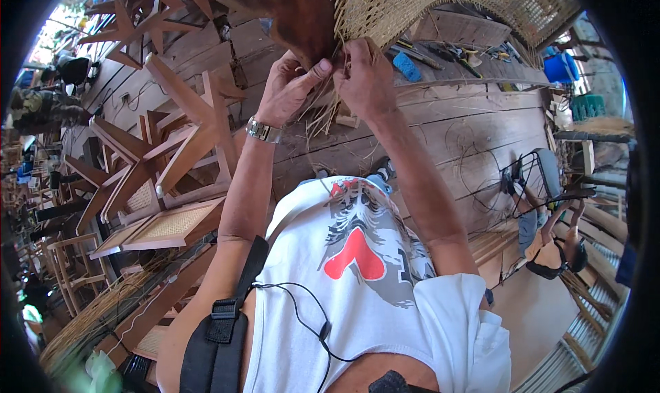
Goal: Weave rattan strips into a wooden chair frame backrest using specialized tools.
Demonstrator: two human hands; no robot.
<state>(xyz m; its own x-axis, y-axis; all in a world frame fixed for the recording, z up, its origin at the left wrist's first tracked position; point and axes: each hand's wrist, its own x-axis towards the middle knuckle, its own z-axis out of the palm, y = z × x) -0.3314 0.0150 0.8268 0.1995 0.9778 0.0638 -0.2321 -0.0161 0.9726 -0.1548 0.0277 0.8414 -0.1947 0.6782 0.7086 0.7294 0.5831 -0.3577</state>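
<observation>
Woven cane sheet (440,0): tan, open mesh, top ctr to upper R; lower edge curved, R end frayed. Dk reddish-brn wood piece (306,18): smooth, meets sheet's L edge, cut off by top of view. Loose strands (326,112): thin, pale, below that edge.
</observation>
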